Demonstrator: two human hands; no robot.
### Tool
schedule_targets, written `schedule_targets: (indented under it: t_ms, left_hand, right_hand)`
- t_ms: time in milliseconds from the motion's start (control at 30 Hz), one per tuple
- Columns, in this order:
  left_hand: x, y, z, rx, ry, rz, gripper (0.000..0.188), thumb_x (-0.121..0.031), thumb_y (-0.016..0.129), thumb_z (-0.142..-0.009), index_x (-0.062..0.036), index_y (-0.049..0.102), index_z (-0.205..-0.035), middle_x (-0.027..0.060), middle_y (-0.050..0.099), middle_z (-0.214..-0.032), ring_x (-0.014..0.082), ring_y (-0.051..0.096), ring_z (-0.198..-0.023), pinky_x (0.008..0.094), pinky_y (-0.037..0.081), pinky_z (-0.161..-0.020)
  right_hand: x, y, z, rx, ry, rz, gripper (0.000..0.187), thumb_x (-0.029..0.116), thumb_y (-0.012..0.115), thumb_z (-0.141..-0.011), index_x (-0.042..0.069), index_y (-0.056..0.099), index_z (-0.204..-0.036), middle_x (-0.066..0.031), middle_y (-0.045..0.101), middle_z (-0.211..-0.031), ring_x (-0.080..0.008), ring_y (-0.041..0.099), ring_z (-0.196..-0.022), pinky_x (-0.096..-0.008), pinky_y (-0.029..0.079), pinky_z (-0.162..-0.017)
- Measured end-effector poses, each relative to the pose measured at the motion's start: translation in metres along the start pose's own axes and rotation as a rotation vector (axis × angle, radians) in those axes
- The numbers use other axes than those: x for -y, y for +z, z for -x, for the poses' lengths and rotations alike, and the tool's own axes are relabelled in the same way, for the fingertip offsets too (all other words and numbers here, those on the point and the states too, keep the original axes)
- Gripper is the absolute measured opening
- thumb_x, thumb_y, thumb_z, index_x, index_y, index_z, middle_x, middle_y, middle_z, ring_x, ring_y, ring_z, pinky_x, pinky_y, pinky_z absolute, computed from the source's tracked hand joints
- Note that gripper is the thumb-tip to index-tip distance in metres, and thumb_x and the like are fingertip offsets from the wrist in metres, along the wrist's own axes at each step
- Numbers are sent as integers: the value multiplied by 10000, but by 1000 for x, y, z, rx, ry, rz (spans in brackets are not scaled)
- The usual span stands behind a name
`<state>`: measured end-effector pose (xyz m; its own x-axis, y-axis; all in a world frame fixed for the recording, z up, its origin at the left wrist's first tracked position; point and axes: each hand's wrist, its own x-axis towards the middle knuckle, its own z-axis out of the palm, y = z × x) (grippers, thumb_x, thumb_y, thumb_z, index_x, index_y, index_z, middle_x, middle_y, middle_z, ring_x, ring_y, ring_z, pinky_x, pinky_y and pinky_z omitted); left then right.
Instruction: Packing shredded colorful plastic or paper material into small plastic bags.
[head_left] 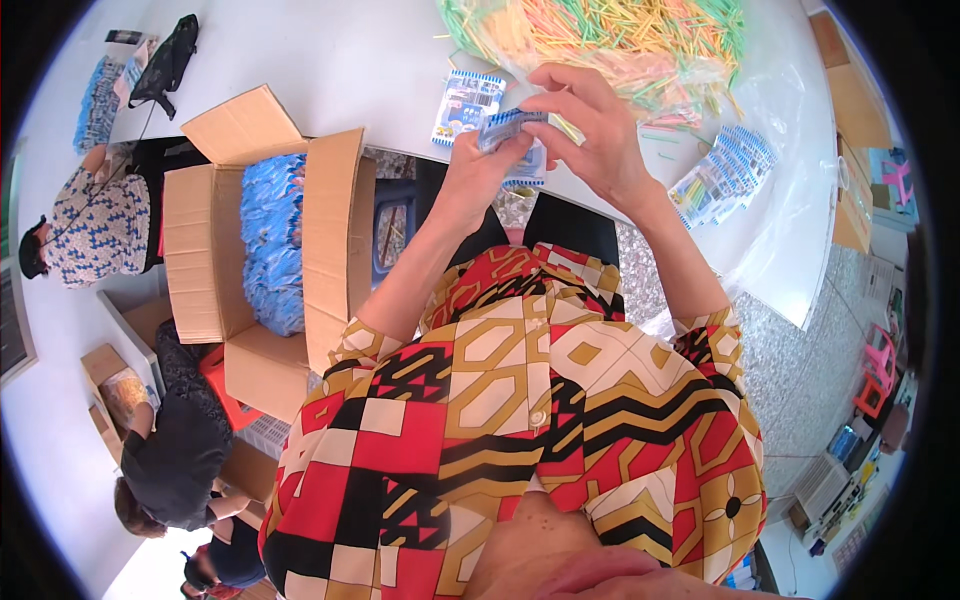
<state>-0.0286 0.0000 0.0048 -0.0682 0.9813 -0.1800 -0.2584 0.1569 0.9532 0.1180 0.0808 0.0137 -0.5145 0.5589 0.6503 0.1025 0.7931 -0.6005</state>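
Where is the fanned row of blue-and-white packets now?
In the head view, the fanned packets lie on the white table, right of the right hand and below the heap of coloured sticks.

You were in a packing workshop: co-workers, heaped sticks, a carton of packets by the worktop's near edge.

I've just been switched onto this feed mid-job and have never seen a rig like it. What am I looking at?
There is no machine, just a person working bare-handed. The single picture comes from a wide fisheye camera on their head, looking down, so straight edges bend. The left hand holds a small blue-and-white packet; the right hand has its fingertips at the packet's edge. On the white table lie thin coloured sticks in clear plastic and, at right, fanned packets. At left, an open cardboard box holds blue packets.
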Motion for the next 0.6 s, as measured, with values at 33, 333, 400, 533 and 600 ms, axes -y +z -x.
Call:
schedule_targets:
  t_ms: [33, 333, 400, 533, 600]
  left_hand:
    - [0, 1, 1, 0, 2, 0, 165, -136, 525, -907, -20, 602, -996, 72, 651, -866, 126, 620, -780, 263, 498, -676]
    - [3, 0, -2, -66, 38, 19, 245, -8, 656, -792, -21, 616, -1033, 36, 650, -909, 107, 611, -816, 255, 487, -736]
    - [1, 1, -2, -67, 9, 74, 254, 3, 663, -779, -13, 616, -1028, 39, 649, -911, 104, 608, -819, 259, 487, -738]
    - [4, 4, -1, -109, 45, 97, 271, 4, 681, -760, 0, 613, -1022, 41, 648, -910, 101, 607, -808, 261, 491, -727]
    - [4, 5, -1, -179, 72, 92, 272, -2, 705, -740, 4, 615, -997, 41, 645, -899, 95, 604, -782, 256, 494, -702]
  right_hand:
    - [0, 0, 0, 0, -2, 1, 246, -2, 690, -696, 54, 645, -931, -75, 589, -1047, -207, 586, -858, -299, 486, -715]
    - [-3, -3, -2, -52, -148, 70, 194, -26, 698, -665, 26, 621, -836, -72, 602, -895, -234, 576, -796, -307, 475, -681]
    - [-4, -4, -4, -30, -55, 2, 161, -10, 687, -695, 21, 603, -829, -80, 599, -861, -226, 571, -782, -308, 472, -671]
    - [-5, -5, -3, 2, 117, -40, 121, 32, 674, -748, 25, 587, -831, -77, 589, -833, -186, 566, -769, -295, 463, -667]
    - [-1, -6, -5, 12, 317, -162, 126, 85, 677, -782, 30, 576, -834, -39, 579, -783, -125, 546, -701, -262, 450, -626]
